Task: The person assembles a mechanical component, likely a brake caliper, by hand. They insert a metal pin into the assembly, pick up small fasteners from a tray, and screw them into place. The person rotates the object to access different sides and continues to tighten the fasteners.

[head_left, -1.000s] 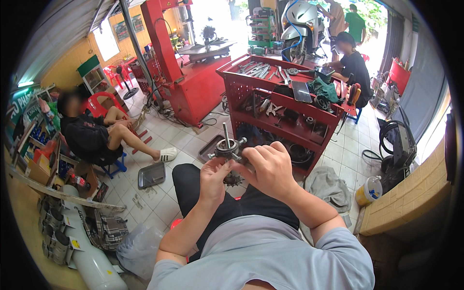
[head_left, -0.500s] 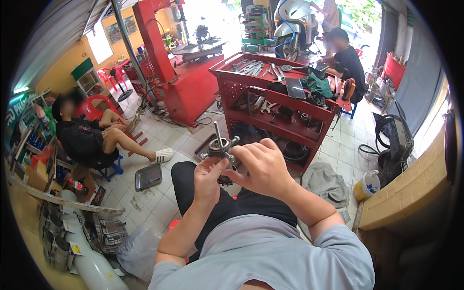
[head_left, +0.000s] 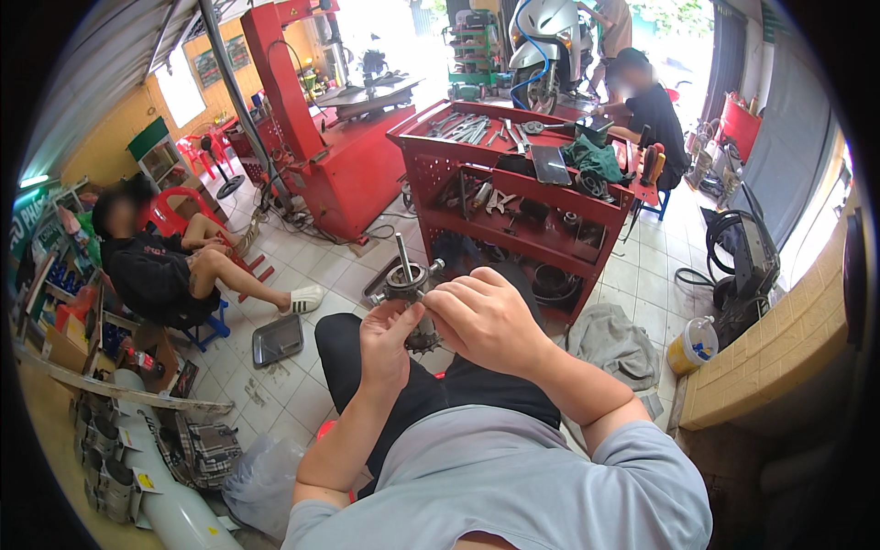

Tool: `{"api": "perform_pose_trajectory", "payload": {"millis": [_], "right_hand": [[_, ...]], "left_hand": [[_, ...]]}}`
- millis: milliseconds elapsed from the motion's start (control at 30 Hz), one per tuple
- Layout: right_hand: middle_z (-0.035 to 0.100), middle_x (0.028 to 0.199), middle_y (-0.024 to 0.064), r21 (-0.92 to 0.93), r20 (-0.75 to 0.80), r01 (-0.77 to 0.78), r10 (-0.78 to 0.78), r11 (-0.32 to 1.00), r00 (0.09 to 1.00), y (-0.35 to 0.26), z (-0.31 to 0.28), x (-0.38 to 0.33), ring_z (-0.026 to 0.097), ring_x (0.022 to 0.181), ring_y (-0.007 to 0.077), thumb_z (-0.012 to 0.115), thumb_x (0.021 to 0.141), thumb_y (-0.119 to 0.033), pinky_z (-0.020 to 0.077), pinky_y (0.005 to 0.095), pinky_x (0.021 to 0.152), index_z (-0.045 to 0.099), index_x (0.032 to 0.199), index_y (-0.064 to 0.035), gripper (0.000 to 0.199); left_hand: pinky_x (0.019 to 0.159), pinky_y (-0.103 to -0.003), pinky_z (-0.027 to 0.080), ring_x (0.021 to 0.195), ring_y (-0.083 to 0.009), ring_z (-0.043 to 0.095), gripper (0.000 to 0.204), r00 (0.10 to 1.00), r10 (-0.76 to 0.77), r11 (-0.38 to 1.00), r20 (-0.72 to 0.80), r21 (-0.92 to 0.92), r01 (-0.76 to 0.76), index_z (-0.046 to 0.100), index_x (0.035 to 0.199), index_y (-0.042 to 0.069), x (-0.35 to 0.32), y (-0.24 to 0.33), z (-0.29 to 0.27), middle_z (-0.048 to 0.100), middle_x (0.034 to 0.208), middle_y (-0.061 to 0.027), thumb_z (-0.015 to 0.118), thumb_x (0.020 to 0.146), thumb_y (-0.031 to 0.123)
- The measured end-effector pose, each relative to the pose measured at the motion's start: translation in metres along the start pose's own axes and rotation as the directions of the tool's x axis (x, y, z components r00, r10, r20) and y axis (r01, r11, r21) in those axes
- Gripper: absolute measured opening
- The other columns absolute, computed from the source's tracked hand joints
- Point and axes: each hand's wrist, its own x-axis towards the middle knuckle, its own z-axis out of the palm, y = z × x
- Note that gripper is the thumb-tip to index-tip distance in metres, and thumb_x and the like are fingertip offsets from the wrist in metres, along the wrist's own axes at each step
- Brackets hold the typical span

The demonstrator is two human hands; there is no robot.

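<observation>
First speaker: Where is the metal assembly [head_left: 404, 290]?

Second speaker: Above a seated worker's dark trousers [head_left: 344, 353], its rod [head_left: 401, 247] pointing up and its toothed wheel [head_left: 423, 345] below, the left hand [head_left: 385, 344] grasping it with thumb and fingers

First speaker: And the right hand [head_left: 481, 316]?

Second speaker: Its fingers curl against the assembly's right side; whether they pinch a piece, one cannot tell

First speaker: Beyond?

Second speaker: A grey tray [head_left: 277, 341] on the tiled floor [head_left: 646, 266], a person in black [head_left: 151, 275] seated at left, a red trolley [head_left: 417, 174] topped with wrenches [head_left: 467, 126], another seated person [head_left: 660, 128] past it, and a silver motorbike [head_left: 541, 55] farther back
</observation>
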Motion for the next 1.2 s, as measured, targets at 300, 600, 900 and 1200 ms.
{"api": "perform_pose_trajectory", "payload": {"millis": [300, 600, 900, 1200], "right_hand": [[0.062, 0.082, 0.0029, -0.005, 0.114, -0.103, 0.103, 0.995, 0.988, -0.006, -0.014, 0.008, 0.06, 0.068, 0.0173, 0.072, 0.073, -0.016, 0.0407, 0.0308, 0.063, 0.058, 0.093, -0.007, 0.027], [0.06, 0.073, 0.002, -0.08, 0.137, -0.126, 0.136, 0.989, 0.981, -0.004, -0.011, 0.002, 0.059, 0.065, 0.0176, 0.074, 0.073, -0.019, 0.0395, 0.0316, 0.062, 0.059, 0.091, -0.0068, 0.027], [0.059, 0.072, 0.002, -0.132, 0.192, -0.177, 0.2, 0.975, 0.961, -0.004, -0.007, -0.005, 0.057, 0.064, 0.0183, 0.073, 0.072, -0.017, 0.0399, 0.0318, 0.062, 0.058, 0.091, -0.0067, 0.027], [0.054, 0.062, 0.0002, -0.121, 0.072, -0.105, 0.114, 0.987, 0.991, -0.003, 0.0, -0.001, 0.054, 0.059, 0.0175, 0.072, 0.075, -0.02, 0.0349, 0.0318, 0.057, 0.053, 0.076, -0.009, 0.021]], "left_hand": [[0.074, -0.02, 0.046, 0.081, -0.0065, 0.06, 0.015, 1.0, 0.001, 1.0, -0.02, 0.004, -0.001, 0.066, 0.099, 0.002, -0.001, -0.002, -0.002, 0.067, 0.09, -0.0036, 0.065, 0.084, 0.0], [0.073, -0.02, 0.044, 0.079, -0.0055, 0.059, 0.016, 1.0, 0.012, 0.999, -0.002, 0.053, -0.012, 0.066, 0.1, 0.002, -0.001, 0.0, -0.004, 0.067, 0.09, -0.0023, 0.067, 0.084, 0.003], [0.075, -0.021, 0.045, 0.082, -0.0058, 0.059, 0.016, 1.0, 0.003, 0.998, 0.013, 0.06, -0.004, 0.067, 0.1, 0.004, 0.0, 0.0, -0.003, 0.067, 0.091, -0.0024, 0.068, 0.084, 0.003], [0.076, -0.021, 0.046, 0.083, -0.0068, 0.06, 0.018, 1.0, 0.011, 0.999, 0.01, 0.051, -0.011, 0.067, 0.102, 0.003, 0.0, 0.0, -0.002, 0.068, 0.092, -0.0035, 0.067, 0.084, 0.001]]}}
